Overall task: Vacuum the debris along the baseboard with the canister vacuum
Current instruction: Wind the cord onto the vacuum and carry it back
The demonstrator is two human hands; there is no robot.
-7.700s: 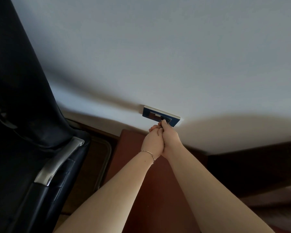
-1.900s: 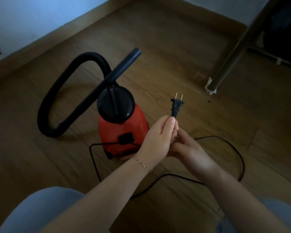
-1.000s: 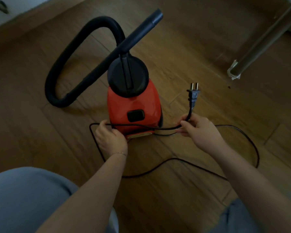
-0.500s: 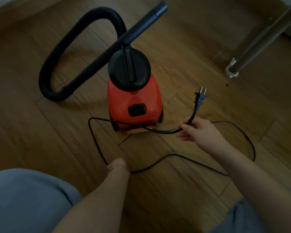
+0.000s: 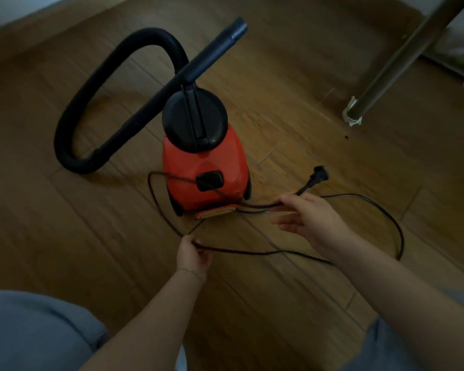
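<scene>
A red canister vacuum with a black lid stands upright on the wooden floor, its black hose looping to the left and its tube pointing up to the right. Its thin black power cord lies in loops on the floor. My right hand pinches the cord just behind the plug, to the right of the vacuum. In front of the vacuum, my left hand grips a lower stretch of the same cord. A dark speck of debris lies near a table leg.
A slanted metal table leg with a white wrapped foot stands at the upper right. A wooden baseboard under a pale wall runs along the top left. My knees in light trousers fill the lower corners.
My left hand has closed on the cord in front of the vacuum and lifted it. My right hand keeps the plug end, which now tilts lower to the right.
</scene>
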